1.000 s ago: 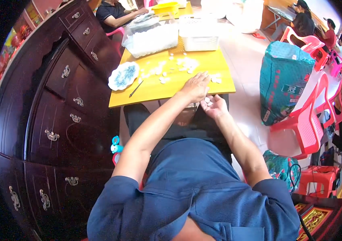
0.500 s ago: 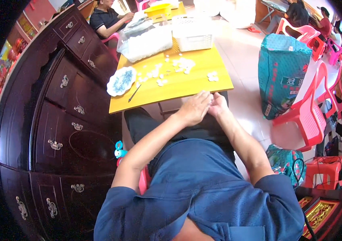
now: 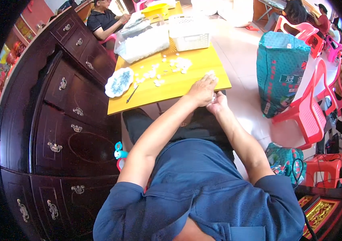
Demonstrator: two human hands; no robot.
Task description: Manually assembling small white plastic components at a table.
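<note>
My left hand (image 3: 203,89) reaches over the front right edge of the yellow table (image 3: 179,86). Its fingers are stretched out over the spot where a few small white pieces lay, and they hide most of that spot. Just below the edge, my right hand (image 3: 218,104) is curled close beside the left one. A bit of white shows at its fingers, too small to name. Small flat white pieces (image 3: 181,64) lie scattered across the tabletop. Left of them are a thin dark tool (image 3: 132,94) and a scalloped white dish (image 3: 119,82) with small bluish bits in it.
At the table's back stand a clear bin (image 3: 144,45) of white pieces and a white basket (image 3: 189,34). A dark wooden cabinet (image 3: 68,116) runs along the left. A large teal bag (image 3: 280,76) and red chairs (image 3: 305,116) are on the right. Another person (image 3: 105,20) sits far left.
My left hand has moved forward and up onto the table edge, over the white pieces there, its fingers stretching out. The right hand stays just below the edge, slightly lower.
</note>
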